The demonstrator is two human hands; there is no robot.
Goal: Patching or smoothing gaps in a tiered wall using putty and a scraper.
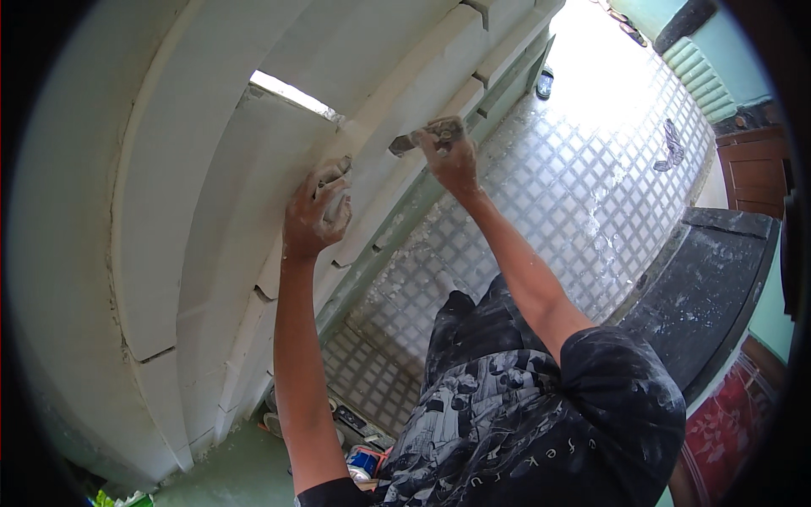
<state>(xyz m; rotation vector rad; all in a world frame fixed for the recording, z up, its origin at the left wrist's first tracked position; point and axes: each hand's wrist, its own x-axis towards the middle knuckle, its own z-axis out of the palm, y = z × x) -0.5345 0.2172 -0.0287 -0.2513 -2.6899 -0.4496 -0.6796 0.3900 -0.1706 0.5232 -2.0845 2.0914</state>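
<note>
With the left hand [317,211] pressed flat, holding nothing, on the white block wall [211,220] at nine o'clock, the right hand [452,156], fist closed round a small trowel [405,142] at twelve, would probably do best scraping flat along the joint.

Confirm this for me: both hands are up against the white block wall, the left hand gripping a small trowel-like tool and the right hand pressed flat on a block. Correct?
Not quite: the hands are swapped. In the head view the right hand grips the small trowel-like tool, while the left hand is pressed on a block of the white block wall. Both hands are indeed up against it.
</note>
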